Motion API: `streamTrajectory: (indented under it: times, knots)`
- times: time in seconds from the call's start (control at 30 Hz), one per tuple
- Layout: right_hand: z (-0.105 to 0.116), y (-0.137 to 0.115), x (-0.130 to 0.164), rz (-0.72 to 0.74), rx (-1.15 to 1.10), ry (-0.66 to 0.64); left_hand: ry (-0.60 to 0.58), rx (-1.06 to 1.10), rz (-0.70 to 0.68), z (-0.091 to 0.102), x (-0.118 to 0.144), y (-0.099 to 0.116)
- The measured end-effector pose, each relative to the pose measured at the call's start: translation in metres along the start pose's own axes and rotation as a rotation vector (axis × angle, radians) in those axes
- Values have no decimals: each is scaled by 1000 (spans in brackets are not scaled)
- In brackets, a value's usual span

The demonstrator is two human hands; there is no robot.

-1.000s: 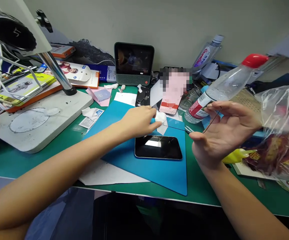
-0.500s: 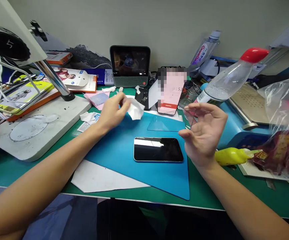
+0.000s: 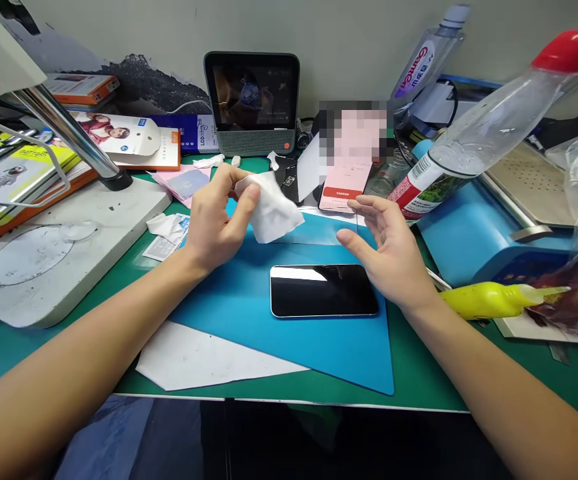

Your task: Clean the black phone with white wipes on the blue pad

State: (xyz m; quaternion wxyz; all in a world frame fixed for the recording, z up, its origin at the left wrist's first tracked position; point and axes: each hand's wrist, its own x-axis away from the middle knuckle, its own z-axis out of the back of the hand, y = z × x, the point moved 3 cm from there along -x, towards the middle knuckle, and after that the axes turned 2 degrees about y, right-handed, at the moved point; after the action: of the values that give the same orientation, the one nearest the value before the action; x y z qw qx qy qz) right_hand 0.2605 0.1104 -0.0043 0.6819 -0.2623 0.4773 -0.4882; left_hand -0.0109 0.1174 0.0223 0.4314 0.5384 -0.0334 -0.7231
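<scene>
My left hand (image 3: 213, 223) pinches a crumpled white wipe (image 3: 271, 210) above the blue mat (image 3: 249, 313). A dark phone (image 3: 323, 291) lies screen up on the mat, just below both hands. My right hand (image 3: 391, 257) hovers over the phone's right end, palm turned left. Its thumb and fingers grip the edges of a thin clear screen protector (image 3: 355, 223), which is barely visible. A pale clear film (image 3: 313, 232) lies on the mat behind the phone.
A microscope stand with a white base (image 3: 69, 253) sits at left. Behind are a small screen device (image 3: 251, 100) and a lit phone (image 3: 346, 180). Tilted water bottles (image 3: 473, 140), a blue machine (image 3: 473, 237) and a yellow squeeze bottle (image 3: 493, 300) crowd the right. White paper (image 3: 203, 357) lies under the mat.
My left hand lifted the wipe off the mat and drew it back toward me. My right hand came down and left with the protector, closer to the phone.
</scene>
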Motion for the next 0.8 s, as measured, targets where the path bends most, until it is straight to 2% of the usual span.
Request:
streamTrajectory:
  times: [0.1,0.2,0.4,0.5,0.63,0.73,0.8]
  knots:
    - [0,-5,3,35,91,16,-67,75,8,0,0,3]
    - [0,-14,6,86,92,-6,-194,204,20,-3,1,13]
    - [-9,-26,12,190,9,-252,-450,402,-11,-13,9,31]
    - [-14,-30,13,239,65,-320,-480,428,-63,-12,7,33]
    - [-18,-39,10,311,187,-300,-489,427,-62,-7,3,28]
    - [-22,-44,8,337,169,-325,-535,474,-68,-9,5,29]
    - [-23,-44,6,330,145,-298,-558,509,-87,-11,8,31]
